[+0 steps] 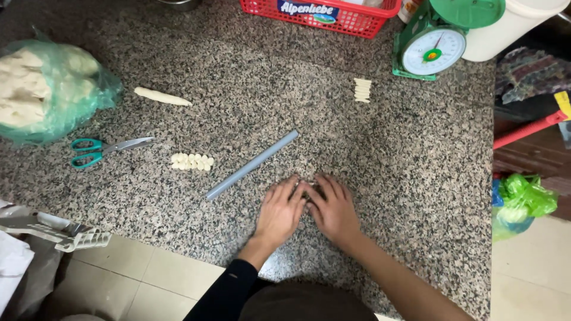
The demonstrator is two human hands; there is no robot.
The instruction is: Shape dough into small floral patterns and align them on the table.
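My left hand (281,211) and my right hand (334,209) lie flat side by side on the speckled granite counter (386,154), fingertips touching, pressing down; whatever is under them is hidden. A grey rod-like rolling pin (251,164) lies diagonally just left of my left hand. A row of small cut dough pieces (191,161) sits further left. A second stack of dough pieces (362,90) lies at the back right. A rolled dough strip (162,96) rests at the back left.
Teal-handled scissors (101,148) lie at the left. A green plastic bag of dough (47,89) sits in the far left corner. A red basket (321,15), a green dial scale (437,41) and a white bucket (511,27) line the back. The counter edge runs along the front.
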